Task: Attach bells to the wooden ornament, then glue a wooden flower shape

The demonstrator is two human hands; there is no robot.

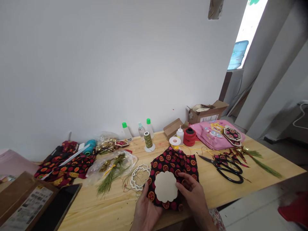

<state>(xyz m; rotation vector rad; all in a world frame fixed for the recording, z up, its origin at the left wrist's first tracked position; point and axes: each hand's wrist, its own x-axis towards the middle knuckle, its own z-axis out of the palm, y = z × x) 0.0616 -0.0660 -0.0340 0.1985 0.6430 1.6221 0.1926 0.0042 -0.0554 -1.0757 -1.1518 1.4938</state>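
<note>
A dark patterned cloth [190, 163] with red and orange round motifs is spread over my hands near the table's front edge. On it lies a pale scalloped disc [166, 186], flat side up. My left hand [147, 207] supports the cloth from below left, its thumb on the cloth's edge beside the disc. With thumb and fingers, my right hand [192, 194] grips the cloth at the disc's right rim. Just left of the cloth, white scalloped frames [139, 177] lie among loose threads. Black scissors [225, 168] rest to the right.
Behind stand a green thread cone [147, 140], a red thread spool [189, 137] and green-capped bottles [126, 131]. A pink bag [209, 133] and a cardboard box [207, 112] are back right. Plastic bags with bells [112, 162] lie left, near another cardboard box [26, 202].
</note>
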